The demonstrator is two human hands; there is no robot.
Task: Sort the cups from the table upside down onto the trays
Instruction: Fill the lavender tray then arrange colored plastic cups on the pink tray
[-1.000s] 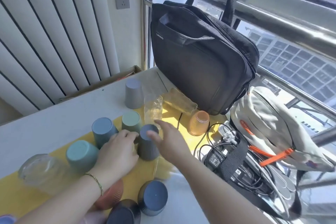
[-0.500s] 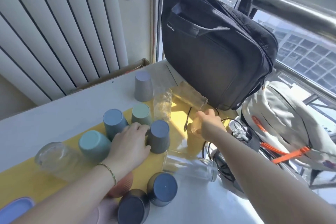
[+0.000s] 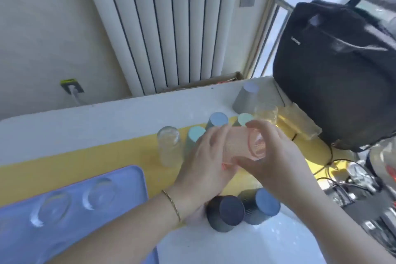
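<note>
Both hands hold an orange textured cup (image 3: 242, 146) sideways above the yellow tray (image 3: 107, 161). My left hand (image 3: 205, 163) wraps its left part; my right hand (image 3: 276, 156) grips its right end, fingers curled over the rim. On the yellow tray, upside down, stand a clear glass (image 3: 169, 146), a teal cup (image 3: 195, 137), a blue cup (image 3: 217, 121) and a mint cup (image 3: 244, 120). Two dark blue cups (image 3: 227, 214) (image 3: 264, 206) stand inverted near the table's front. A purple tray (image 3: 70, 214) at the left holds two inverted clear glasses (image 3: 100, 195).
A grey cup (image 3: 246, 98) stands inverted on the white table (image 3: 107, 113) at the back. A clear glass (image 3: 265, 113) and a yellowish glass lying down (image 3: 297, 124) are beside a black laptop bag (image 3: 338, 75). Cables and a power strip (image 3: 353, 182) crowd the right side.
My right hand took the orange cup from beside the bag and brought it left over the tray; my left hand left the dark cup and joined it. The camera view swung left.
</note>
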